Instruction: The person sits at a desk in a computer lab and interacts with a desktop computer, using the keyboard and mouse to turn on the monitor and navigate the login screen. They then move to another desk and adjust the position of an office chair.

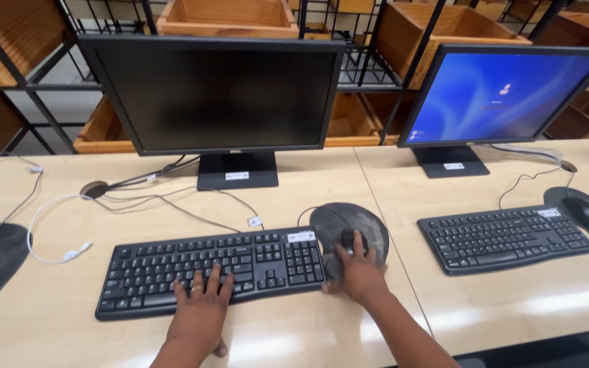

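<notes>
Hands first: my left hand (pixel 199 310) is lying flat and open, fingers spread on the lower edge of the near black keyboard (pixel 213 267), gripping nothing. My right hand (pixel 359 272) is cupping loosely over the black mouse (pixel 347 240), index finger stretching forward along its top; it is resting on the mouse, not squeezing it. The mouse is sitting on a round dark mouse pad (pixel 369 225), just off the keyboard's three o'clock end.

I am judging the mouse to be light, hard and smooth, likely to slide easily on the pad, so the best hold is palm on the hump with thumb and ring finger at the sides. The keyboard is looking stiff and flat, with keys that should give under a light press; its cable is trailing off at twelve o'clock.

Moving outward, at twelve o'clock a dark, unlit monitor (pixel 216 92) is standing on the pale desk (pixel 49 320), with a white cable (pixel 35 232) looping at ten o'clock and a second mouse on a pad at nine o'clock, half out of view. At two o'clock a lit monitor (pixel 502 92) is showing a blue screen, and at three o'clock a second keyboard (pixel 506 238) is lying beside another mouse (pixel 584 212). Wooden shelving (pixel 226 17) is running behind everything.
</notes>
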